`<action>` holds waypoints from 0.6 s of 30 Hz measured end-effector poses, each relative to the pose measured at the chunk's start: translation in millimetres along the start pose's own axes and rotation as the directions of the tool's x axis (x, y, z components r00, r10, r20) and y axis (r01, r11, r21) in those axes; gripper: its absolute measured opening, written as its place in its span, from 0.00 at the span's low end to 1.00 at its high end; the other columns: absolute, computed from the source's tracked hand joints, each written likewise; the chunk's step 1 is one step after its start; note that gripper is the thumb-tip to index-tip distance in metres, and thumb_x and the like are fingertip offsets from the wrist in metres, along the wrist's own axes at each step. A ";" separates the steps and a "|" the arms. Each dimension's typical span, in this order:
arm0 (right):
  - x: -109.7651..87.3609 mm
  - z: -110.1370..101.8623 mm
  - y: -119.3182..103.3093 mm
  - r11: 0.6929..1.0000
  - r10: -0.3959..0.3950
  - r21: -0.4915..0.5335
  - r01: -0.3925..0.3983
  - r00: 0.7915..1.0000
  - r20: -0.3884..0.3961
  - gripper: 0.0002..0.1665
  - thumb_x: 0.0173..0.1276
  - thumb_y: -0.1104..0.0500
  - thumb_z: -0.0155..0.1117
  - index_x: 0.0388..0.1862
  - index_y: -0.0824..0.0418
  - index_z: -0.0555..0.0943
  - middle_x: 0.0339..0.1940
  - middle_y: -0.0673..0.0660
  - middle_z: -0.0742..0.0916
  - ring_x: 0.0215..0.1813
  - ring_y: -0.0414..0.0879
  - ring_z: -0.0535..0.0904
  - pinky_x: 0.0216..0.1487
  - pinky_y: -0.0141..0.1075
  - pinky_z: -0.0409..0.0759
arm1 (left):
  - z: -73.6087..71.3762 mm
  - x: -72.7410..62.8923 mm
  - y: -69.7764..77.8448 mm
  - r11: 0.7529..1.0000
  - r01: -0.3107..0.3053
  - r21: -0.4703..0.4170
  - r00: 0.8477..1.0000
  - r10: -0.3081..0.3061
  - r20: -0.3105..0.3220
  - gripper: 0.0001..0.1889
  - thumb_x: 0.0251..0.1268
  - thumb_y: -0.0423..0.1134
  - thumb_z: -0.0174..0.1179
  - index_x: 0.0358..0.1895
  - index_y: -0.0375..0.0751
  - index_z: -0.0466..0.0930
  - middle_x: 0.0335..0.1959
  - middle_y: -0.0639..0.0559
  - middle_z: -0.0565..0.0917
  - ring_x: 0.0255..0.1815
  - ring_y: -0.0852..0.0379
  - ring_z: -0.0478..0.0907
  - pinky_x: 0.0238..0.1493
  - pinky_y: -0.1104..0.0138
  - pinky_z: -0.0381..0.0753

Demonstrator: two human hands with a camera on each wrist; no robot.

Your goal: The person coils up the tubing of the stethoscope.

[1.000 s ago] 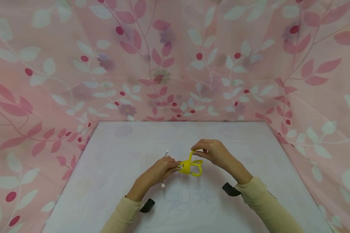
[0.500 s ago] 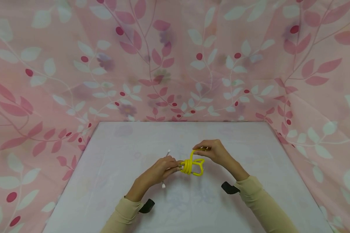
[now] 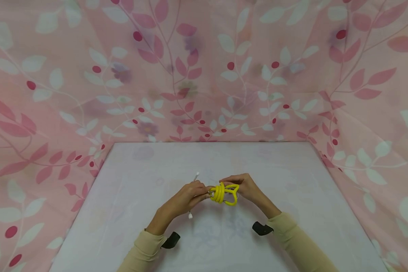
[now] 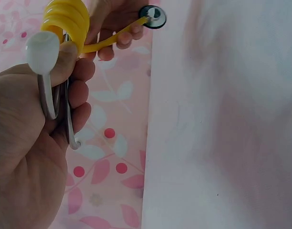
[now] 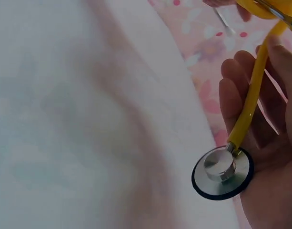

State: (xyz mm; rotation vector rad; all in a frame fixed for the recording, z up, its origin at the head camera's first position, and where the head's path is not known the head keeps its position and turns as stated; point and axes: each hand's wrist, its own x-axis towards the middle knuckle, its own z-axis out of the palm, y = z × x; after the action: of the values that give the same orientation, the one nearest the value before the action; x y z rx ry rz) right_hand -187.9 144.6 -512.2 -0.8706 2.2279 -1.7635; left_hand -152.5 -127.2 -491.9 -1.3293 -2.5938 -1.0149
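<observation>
A yellow stethoscope (image 3: 219, 193) is held above the table, its tubing wound in several turns around its own metal ear tubes. The left hand (image 3: 186, 197) grips the ear tubes just left of the coil. White ear tips (image 4: 43, 51) stick out past this hand on either side. At the coil's far side, the right hand (image 3: 251, 189) holds the tubing's loose end (image 5: 246, 112), with the thumb against it and the fingers beneath. From that end hangs the round silver chest piece (image 5: 221, 164) with a dark rim, beside the right palm. The head view hides the chest piece behind the right hand.
A white-covered table (image 3: 139, 166) lies under both hands. Pink leaf-patterned cloth (image 3: 204, 75) surrounds it at the back and sides. Each wrist carries a black camera mount (image 3: 262, 228) near the beige sleeve.
The right hand has come down and slightly left behind the coil, bringing the tubing's raised end down against the wound turns. The left hand keeps its grip, almost still.
</observation>
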 end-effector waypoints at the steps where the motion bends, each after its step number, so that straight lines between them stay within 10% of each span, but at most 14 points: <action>1: -1.6 3.2 6.8 1.000 -0.010 0.013 0.010 1.000 -0.006 0.14 0.68 0.68 0.63 0.50 0.72 0.84 0.46 0.68 0.88 0.43 0.37 0.87 0.42 0.35 0.86 | 0.2 -0.1 -0.3 1.000 -0.006 0.005 1.000 0.006 -0.005 0.19 0.69 0.44 0.58 0.59 0.44 0.81 0.38 0.60 0.83 0.36 0.67 0.71 0.40 0.76 0.76; 11: -16.8 32.5 27.9 0.976 0.034 0.216 -0.003 0.990 -0.139 0.15 0.68 0.66 0.64 0.47 0.79 0.82 0.39 0.57 0.90 0.35 0.46 0.88 0.37 0.43 0.86 | 0.6 0.6 -1.9 0.999 -0.003 0.051 0.993 0.008 -0.116 0.18 0.68 0.41 0.60 0.59 0.41 0.82 0.36 0.58 0.83 0.36 0.65 0.71 0.37 0.76 0.76; 18: -22.1 42.7 16.1 0.975 0.083 0.212 -0.058 0.990 -0.112 0.23 0.72 0.61 0.60 0.61 0.73 0.77 0.42 0.75 0.87 0.40 0.57 0.89 0.42 0.48 0.85 | 1.8 2.3 -6.8 0.990 0.083 0.113 0.984 -0.063 -0.166 0.17 0.68 0.42 0.60 0.57 0.43 0.83 0.37 0.58 0.84 0.37 0.64 0.73 0.39 0.73 0.77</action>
State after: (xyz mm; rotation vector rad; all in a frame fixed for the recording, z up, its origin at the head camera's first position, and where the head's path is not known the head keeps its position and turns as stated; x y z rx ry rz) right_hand -155.1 122.9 -544.3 -0.6491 2.0643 -2.0191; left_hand -158.6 -127.4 -496.0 -1.0847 -2.5531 -0.9192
